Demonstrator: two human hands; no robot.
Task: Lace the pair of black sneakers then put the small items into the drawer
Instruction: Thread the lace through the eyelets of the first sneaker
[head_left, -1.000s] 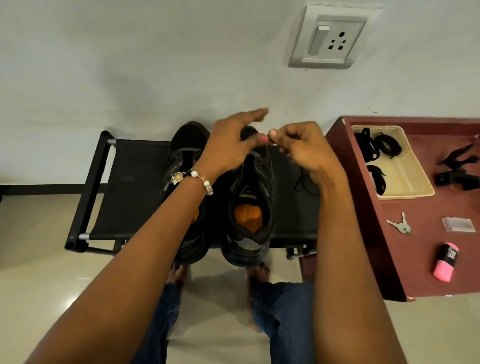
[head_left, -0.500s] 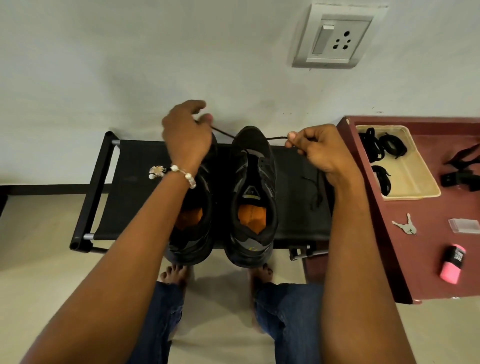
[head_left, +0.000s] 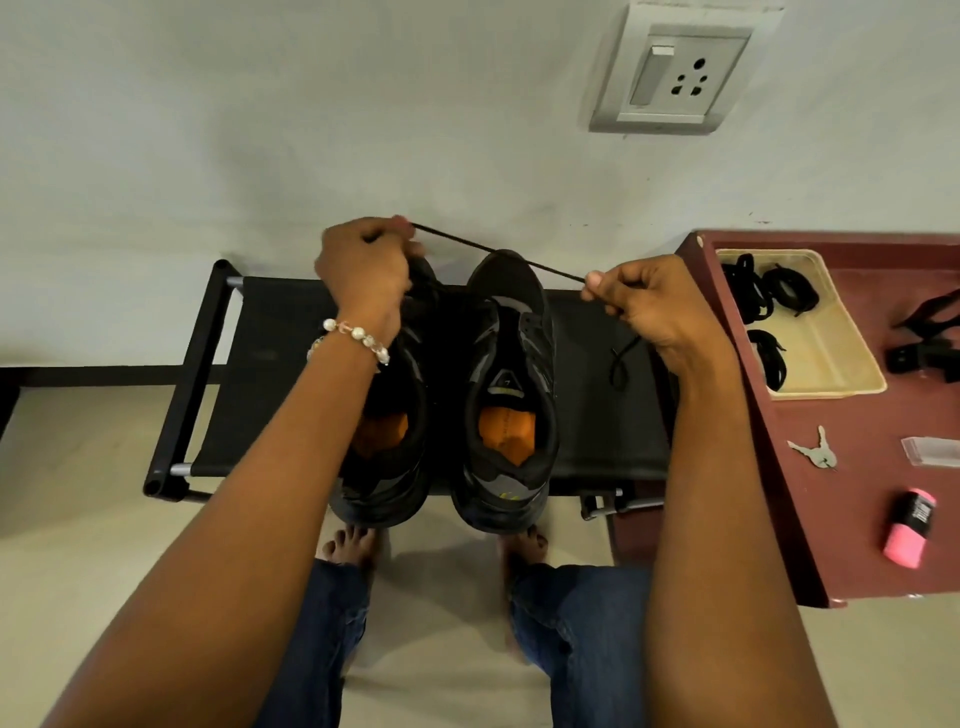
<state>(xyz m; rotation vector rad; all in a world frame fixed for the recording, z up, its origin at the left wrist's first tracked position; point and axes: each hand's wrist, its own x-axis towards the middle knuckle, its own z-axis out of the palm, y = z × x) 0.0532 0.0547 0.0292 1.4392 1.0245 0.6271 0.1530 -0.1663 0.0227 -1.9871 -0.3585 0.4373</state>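
Both hands' grip (head_left: 363, 260) (head_left: 652, 306), taut lace (head_left: 498, 253)

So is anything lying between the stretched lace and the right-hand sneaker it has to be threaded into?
Nothing visible does. The lace runs taut between the left hand and right hand, passing just over the toe of the right sneaker. That sneaker's eyelets and tongue look uncovered; the left hand partly covers only the left sneaker.

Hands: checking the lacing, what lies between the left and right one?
In the head view, a taut black lace runs from left hand to right hand.
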